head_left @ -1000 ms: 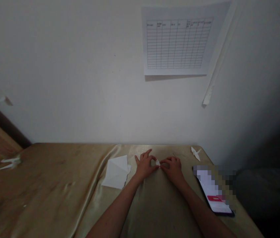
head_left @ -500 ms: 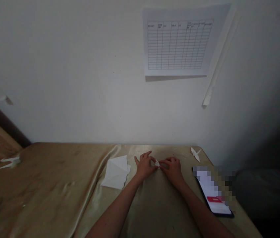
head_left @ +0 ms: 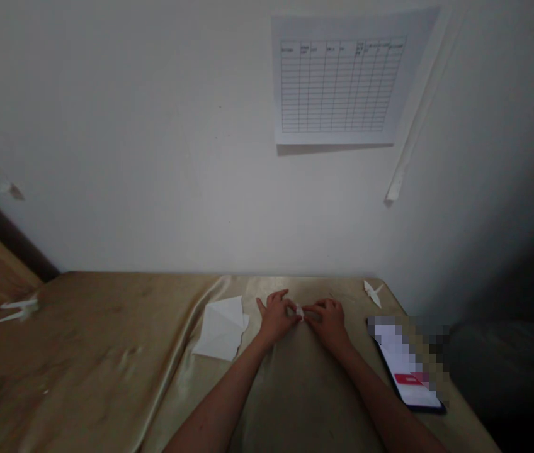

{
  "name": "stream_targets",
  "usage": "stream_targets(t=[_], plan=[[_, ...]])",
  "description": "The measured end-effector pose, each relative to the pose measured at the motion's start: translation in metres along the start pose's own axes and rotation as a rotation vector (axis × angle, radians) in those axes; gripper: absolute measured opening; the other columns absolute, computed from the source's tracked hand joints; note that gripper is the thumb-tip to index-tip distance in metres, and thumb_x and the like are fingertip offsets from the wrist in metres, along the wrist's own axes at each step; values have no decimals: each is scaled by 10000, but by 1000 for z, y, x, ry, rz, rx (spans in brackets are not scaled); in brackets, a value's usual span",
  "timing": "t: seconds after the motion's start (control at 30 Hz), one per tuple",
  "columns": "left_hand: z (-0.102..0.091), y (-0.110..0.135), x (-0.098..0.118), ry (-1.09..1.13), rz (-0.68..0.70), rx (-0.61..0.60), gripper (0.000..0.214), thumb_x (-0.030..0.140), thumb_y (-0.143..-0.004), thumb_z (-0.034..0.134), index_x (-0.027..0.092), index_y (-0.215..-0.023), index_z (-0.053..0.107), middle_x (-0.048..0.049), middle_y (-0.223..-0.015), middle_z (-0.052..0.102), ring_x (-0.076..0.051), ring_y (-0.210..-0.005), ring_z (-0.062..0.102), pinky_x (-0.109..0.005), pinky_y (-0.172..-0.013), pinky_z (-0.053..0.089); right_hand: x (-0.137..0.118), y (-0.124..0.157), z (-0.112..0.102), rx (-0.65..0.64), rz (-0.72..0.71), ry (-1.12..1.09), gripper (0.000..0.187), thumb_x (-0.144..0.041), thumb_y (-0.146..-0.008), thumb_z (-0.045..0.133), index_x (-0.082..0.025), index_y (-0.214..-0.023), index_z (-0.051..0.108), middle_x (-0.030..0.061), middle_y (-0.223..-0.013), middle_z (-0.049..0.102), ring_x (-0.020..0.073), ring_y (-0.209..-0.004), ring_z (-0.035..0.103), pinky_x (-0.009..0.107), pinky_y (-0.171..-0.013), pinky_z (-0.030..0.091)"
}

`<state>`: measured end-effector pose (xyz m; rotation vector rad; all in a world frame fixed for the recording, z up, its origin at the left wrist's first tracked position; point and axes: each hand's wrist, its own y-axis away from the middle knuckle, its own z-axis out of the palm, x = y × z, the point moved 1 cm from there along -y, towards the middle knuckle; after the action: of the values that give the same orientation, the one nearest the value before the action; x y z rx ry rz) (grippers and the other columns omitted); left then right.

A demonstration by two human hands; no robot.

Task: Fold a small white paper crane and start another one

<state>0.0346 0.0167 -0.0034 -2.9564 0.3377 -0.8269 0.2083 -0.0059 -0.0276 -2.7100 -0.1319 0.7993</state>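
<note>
Between my hands is a small folded piece of white paper, held just above or on the cloth; I cannot tell which. My left hand pinches its left side with thumb and forefinger, the other fingers raised and spread. From the right, my right hand pinches the opposite side, its remaining fingers curled. The fingertips cover much of the paper, so its exact shape is hard to make out. Left of my left hand lie creased white paper sheets with a torn right edge.
A gold satin cloth covers the table. A folded paper crane lies at the back right, above a phone. More folded white paper pieces rest at the far left. A printed table sheet hangs on the wall.
My fingers have shifted very slightly around the small folded paper. Everything else lies as before.
</note>
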Motion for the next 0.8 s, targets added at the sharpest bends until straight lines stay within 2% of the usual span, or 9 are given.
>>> stream_targets(t=[0.17,0.43,0.8], plan=[[-3,5,5,22,22,52,186,346,-769,743,329,-951,705,8,-1469,488,-293,-1370,379,-744,-1112,66,-1,0,-2,18,-14,-33,258,-321,-800,714,-364,-1052,751,65,-1058,639,256,-1087,493,404,-1007,358],[-1,6,3,25,46,51,118,371,-792,743,382,-909,749,41,-1473,475,-292,-1378,360,-735,-1121,41,-6,-3,-15,32,-162,-140,128,-212,-806,654,-252,-873,756,60,-1029,652,235,-1059,520,401,-1013,375],[-5,6,1,37,53,38,99,345,-789,743,392,-872,770,42,-1456,487,-301,-1352,391,-710,-1134,58,-13,-2,-14,-7,-258,-215,113,-125,-779,603,-209,-758,676,47,-972,706,227,-1102,519,408,-1020,370]])
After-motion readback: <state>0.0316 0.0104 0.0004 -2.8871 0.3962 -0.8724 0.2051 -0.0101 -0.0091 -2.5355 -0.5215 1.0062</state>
